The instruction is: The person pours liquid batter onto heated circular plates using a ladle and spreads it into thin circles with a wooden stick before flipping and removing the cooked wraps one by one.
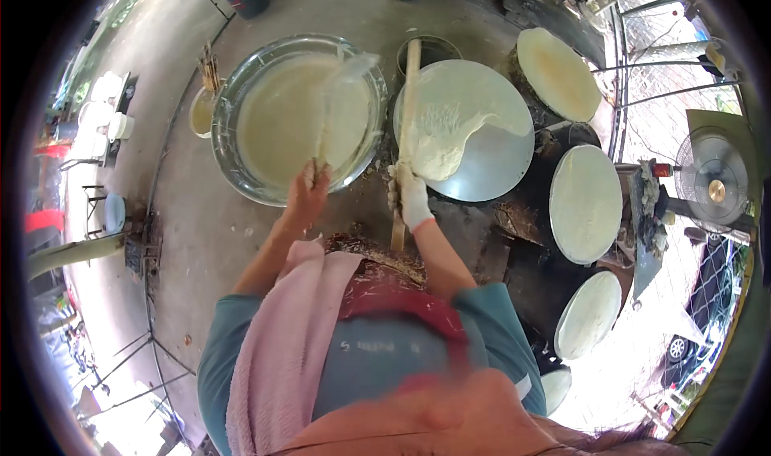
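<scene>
My bare left hand (309,187) is closed round the handle of a long utensil (325,131), whose far end is smeared by motion over a wide metal basin (227,147) of pale batter (277,127). My right hand (414,199), in a white glove, appears closed on a long wooden stick (409,107), though its fingertips are partly hidden. That stick lies along the left edge of a round griddle (490,171), and clumps of batter cling to it by the glove. Thick batter (440,160) sits in a heap on the griddle, a thin layer spreading from it.
Right of the griddle, several round plates bear pale sheets, among them a far one (560,75) and a middle one (586,205). A dark pot (430,48) stands behind the griddle. At far right is a fan (713,179); left of the basin, a small container (202,112) with sticks.
</scene>
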### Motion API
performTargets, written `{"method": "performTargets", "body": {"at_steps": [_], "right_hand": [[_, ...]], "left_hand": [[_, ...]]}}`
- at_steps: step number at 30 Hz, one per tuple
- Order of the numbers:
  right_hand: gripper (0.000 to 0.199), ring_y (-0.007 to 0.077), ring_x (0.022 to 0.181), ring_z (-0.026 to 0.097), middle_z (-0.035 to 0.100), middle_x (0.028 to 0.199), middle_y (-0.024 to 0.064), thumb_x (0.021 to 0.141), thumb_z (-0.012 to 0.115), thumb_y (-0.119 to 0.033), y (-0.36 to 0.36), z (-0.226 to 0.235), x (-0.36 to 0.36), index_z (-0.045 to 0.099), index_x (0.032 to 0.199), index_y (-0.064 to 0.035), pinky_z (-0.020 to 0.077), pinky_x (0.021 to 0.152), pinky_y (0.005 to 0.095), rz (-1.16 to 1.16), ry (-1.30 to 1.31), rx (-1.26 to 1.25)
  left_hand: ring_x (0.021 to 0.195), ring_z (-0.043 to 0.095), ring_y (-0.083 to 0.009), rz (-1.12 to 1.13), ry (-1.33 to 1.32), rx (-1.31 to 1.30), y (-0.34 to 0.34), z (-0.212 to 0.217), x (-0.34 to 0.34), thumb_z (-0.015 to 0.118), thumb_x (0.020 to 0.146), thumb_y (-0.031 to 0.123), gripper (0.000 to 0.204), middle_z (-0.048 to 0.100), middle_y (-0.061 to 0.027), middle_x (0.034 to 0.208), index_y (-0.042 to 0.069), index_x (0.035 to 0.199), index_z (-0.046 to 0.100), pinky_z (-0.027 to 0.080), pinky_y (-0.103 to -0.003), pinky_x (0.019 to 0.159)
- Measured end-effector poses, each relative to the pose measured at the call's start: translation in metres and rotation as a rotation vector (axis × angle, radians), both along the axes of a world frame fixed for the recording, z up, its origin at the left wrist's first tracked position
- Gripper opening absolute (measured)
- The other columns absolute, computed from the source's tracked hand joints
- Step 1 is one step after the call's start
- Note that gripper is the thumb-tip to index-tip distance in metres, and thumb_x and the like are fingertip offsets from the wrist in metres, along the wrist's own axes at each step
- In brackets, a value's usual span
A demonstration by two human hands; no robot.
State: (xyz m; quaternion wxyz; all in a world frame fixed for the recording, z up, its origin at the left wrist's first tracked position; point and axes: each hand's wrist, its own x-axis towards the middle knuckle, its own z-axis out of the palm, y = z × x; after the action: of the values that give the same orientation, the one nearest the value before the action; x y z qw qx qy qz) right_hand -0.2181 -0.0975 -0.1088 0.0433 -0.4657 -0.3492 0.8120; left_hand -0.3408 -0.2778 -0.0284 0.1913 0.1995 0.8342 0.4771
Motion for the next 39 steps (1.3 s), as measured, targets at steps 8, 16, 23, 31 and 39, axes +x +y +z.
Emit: {"method": "performTargets", "body": {"at_steps": [8, 16, 23, 31, 39], "right_hand": [[0.031, 0.0109, 0.046, 0.045, 0.051, 0.059, -0.0011, 0.093, 0.049, -0.039, 0.002, -0.042, 0.056, 0.059, 0.089, -0.0098, 0.0354, 0.042, 0.0259, -0.231, -0.332, 0.335], [0.036, 0.0271, 0.065, 0.061, 0.063, 0.074, 0.0126, 0.094, 0.044, -0.04, -0.005, -0.037, 0.107, 0.06, 0.093, -0.0076, 0.0468, 0.058, 0.0391, 0.315, -0.504, 0.912], [0.033, 0.0414, 0.084, 0.062, 0.065, 0.088, 0.0234, 0.093, 0.041, -0.029, 0.077, 0.016, 0.143, 0.059, 0.101, -0.0032, 0.0479, 0.071, 0.0494, 0.217, -0.471, 0.68], [0.039, 0.0418, 0.08, 0.062, 0.064, 0.082, 0.0231, 0.091, 0.044, -0.038, 0.14, -0.018, 0.209, 0.06, 0.099, -0.004, 0.0476, 0.07, 0.0512, 0.536, -0.629, 1.241], [0.032, 0.0402, 0.081, 0.062, 0.064, 0.083, 0.0231, 0.091, 0.043, -0.033, 0.136, -0.033, 0.229, 0.061, 0.107, -0.0118, 0.047, 0.072, 0.0501, 0.566, -0.414, 1.176]], "left_hand": [[0.056, 0.045, -0.0122, -0.032, 0.251, 0.024, -0.107, -0.057, -0.012, 0.056, 0.088, 0.013, 0.014, 0.052, -0.0047, 0.065, -0.001, 0.085, 0.054, 0.039, -0.03, 0.051], [0.044, 0.038, -0.0033, 0.3, -0.359, 0.282, -0.075, -0.038, 0.028, 0.053, 0.093, 0.018, 0.017, 0.041, 0.0059, 0.057, 0.009, 0.078, 0.049, 0.027, -0.02, 0.036], [0.041, 0.037, -0.0054, 0.281, -0.295, 0.168, -0.036, -0.018, 0.067, 0.053, 0.093, 0.018, 0.019, 0.04, 0.0047, 0.055, 0.008, 0.078, 0.048, 0.027, -0.022, 0.035], [0.049, 0.041, -0.006, 0.44, -0.518, 0.275, -0.005, 0.009, 0.114, 0.057, 0.089, 0.012, 0.009, 0.043, 0.0046, 0.06, 0.007, 0.084, 0.051, 0.032, -0.022, 0.04], [0.046, 0.039, -0.006, 0.363, -0.47, 0.111, 0.022, 0.018, 0.129, 0.054, 0.09, 0.011, 0.013, 0.043, 0.0032, 0.06, 0.008, 0.08, 0.047, 0.031, -0.021, 0.039]]}}
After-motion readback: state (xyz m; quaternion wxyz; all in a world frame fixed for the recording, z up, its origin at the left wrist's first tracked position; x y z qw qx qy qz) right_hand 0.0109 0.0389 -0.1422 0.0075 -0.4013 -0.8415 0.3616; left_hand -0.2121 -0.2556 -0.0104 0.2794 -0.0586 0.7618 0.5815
